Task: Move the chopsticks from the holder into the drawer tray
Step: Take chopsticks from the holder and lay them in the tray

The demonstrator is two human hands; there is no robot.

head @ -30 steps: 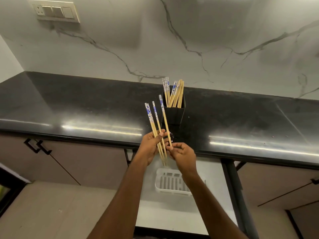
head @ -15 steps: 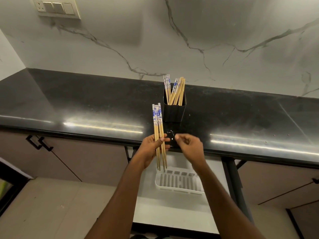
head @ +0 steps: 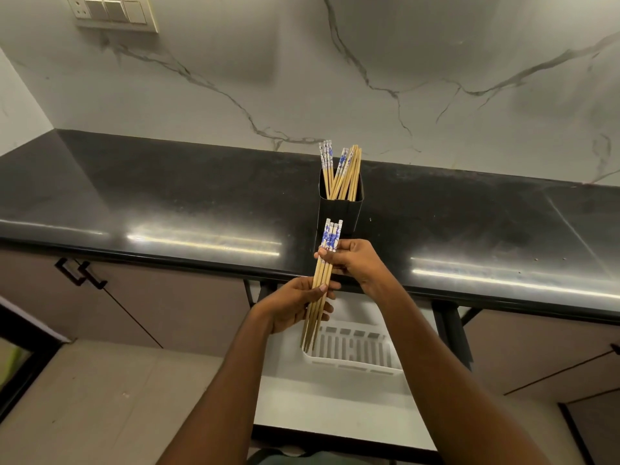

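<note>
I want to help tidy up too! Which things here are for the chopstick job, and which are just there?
For the job:
chopsticks in hand
chopsticks in the holder
holder
tray
drawer
left hand
right hand

Just there:
switch plate
cupboard handles
worktop

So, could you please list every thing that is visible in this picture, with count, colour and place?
held chopsticks: about four, wood with blue-white tops, in both hands
holder chopsticks: several, same kind, upright in holder
holder: one, black, on countertop
countertop: one, black, below wall
tray: one, white, in open drawer
drawer: one, white, under countertop
switch plate: one, pale, wall top left
cabinet handles: two, black, left
left hand: grips bundle middle
right hand: grips bundle top
</note>
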